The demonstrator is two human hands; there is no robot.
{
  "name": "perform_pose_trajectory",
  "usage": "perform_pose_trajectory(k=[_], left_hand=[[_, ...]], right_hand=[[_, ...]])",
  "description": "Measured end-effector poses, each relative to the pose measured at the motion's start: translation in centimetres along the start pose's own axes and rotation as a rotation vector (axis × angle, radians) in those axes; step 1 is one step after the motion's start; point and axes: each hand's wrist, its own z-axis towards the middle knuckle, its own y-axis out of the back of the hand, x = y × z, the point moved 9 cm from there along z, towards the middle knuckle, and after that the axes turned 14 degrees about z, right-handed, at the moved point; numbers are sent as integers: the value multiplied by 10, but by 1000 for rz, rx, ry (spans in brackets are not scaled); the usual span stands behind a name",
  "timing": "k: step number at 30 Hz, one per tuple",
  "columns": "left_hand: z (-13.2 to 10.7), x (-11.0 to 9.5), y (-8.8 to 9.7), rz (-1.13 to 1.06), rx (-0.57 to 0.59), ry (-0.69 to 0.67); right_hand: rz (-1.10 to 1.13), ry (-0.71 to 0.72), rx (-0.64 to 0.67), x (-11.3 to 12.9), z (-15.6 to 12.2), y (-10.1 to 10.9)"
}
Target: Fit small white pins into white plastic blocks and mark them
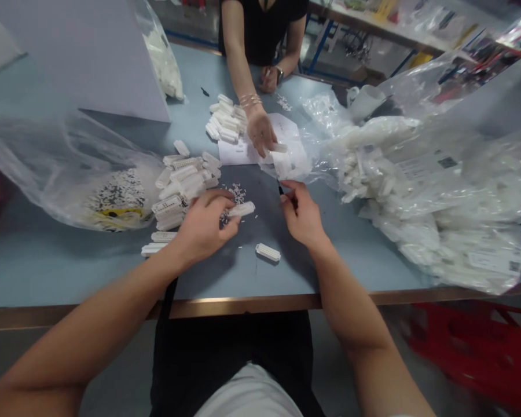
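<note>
White and perforated, a small plastic piece (pixel 268 252) lies alone near the front edge of the blue-grey table (pixel 360 255). Just beyond it, the left hand (pixel 206 223) pinches a white block (pixel 242 209) by one end between thumb and fingers, above tiny white bits (pixel 237 192) scattered on the tabletop. The right hand (pixel 301 211) has thumb and index finger pressed together on a slim dark tool (pixel 281 188) pointing away from the wearer; its tip is hard to make out against the plastic behind.

Beside the left hand, partly covered by it, is a heap of similar blocks (pixel 186 174). To its left a clear bag (pixel 76 174) slumps open, holding loose black and white bits and something yellow (pixel 121 213), its shape blurred by the film. On the right, large clear bags (pixel 438 191) bulge with white parts; glare and folds hide most single shapes, and the printing on their labels is unreadable.

Farther off, a co-worker's hand (pixel 260 130) pinches a blurred pale piece (pixel 279 148) over paper (pixel 233 155), next to another heap of blocks (pixel 226 119). The co-worker's other hand (pixel 269 79) is too small to read. A far bag (pixel 162 63) of white pieces is partly hidden behind a pale panel (pixel 113 58); the co-worker is cut off by the top edge.
</note>
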Motion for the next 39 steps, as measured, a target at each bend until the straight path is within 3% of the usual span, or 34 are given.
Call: perform_pose_trajectory(k=[2,4,6,8,10,12,14,17,20,22,27,33,39], left_hand=[[3,12,3,-15,142,103],[0,1,-5,-54,356,-40],[-10,-15,-11,-75,497,-234],[-20,-26,-19,-59,581,-370],[-25,-28,-29,1,615,-418],[-22,-23,-35,94,570,-394],[-13,-14,-33,190,443,-312],[-1,1,-20,253,228,-144],[1,8,-8,214,119,-42],[-1,3,-8,174,140,-76],[-13,-26,-27,148,325,-295],[-19,-33,-31,229,241,-305],[-20,-30,-34,215,221,-276]], right_hand=[[67,5,-5,2,-1,0],[79,8,10,1,-1,-4],[69,12,33,-1,-1,-9],[54,16,47,-5,0,-12],[44,20,52,-7,0,-13],[38,32,51,-6,1,-12],[40,56,48,-2,0,-11],[76,102,34,5,-1,-9],[150,101,-1,7,-2,-5],[208,64,-25,3,-2,-3],[497,-66,-29,-11,2,-4],[731,-127,-25,-15,0,-12],[615,-180,141,3,-11,-30]])
